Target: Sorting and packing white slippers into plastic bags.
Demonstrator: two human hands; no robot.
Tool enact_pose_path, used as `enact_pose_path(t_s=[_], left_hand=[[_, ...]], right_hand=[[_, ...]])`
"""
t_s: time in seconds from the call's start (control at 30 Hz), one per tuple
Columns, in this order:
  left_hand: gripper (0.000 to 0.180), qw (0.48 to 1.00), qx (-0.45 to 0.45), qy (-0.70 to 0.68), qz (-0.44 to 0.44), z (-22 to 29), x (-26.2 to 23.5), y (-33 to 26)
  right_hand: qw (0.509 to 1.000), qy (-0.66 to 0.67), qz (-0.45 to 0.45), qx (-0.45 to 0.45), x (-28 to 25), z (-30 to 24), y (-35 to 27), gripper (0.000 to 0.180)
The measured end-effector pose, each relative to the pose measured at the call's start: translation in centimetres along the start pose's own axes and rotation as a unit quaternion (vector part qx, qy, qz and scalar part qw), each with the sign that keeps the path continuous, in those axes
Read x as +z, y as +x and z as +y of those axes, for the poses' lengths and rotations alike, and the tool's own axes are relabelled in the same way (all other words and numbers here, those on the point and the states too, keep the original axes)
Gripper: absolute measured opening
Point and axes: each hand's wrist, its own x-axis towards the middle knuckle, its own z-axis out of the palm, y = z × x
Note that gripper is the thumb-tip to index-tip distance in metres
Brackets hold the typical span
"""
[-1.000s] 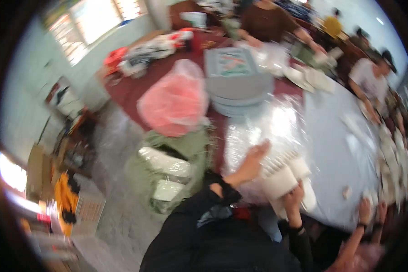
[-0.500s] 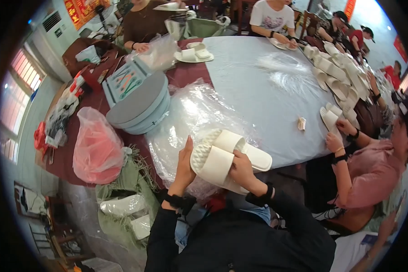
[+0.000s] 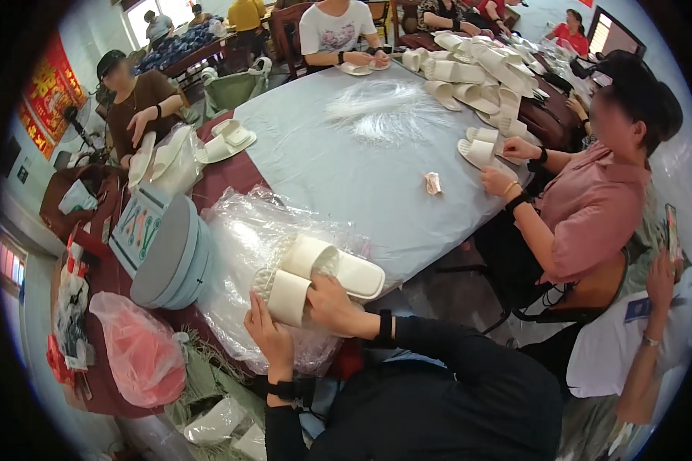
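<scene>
Right hand [image 3: 334,305] gripped the pair of white slippers [image 3: 315,276] over crumpled clear plastic [image 3: 246,238], while left hand [image 3: 267,336], fingers open, touched the near slipper's edge.

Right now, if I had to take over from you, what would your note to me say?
Left hand: open, fingers resting at the lower edge of the white slippers, no firm grip that I can see.
Right hand: lying on the pair from below, fingers curled against it.
The pair sits on a crinkled clear plastic bag at the near edge of the table.
Done: two slippers put together.
Left: they are not inside the bag yet. More slippers lie at the far end.
</scene>
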Motion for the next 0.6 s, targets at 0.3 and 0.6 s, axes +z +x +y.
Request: enact_pose_path(t_s=[0.3,0.6], left_hand=[[0.057,0.993,-0.03,0.085,-0.072,-0.8,1.2,-0.9],[0.055,0.995,-0.041,0.05,-0.081,-1.5,1.4,-1.1]], right_hand=[[0.982,0.026,-0.187,0.019,-0.2,0.8,1.2,0.038],[0.865,0.277,0.185,0.376,-7.7,12.7,1.4,0.058]])
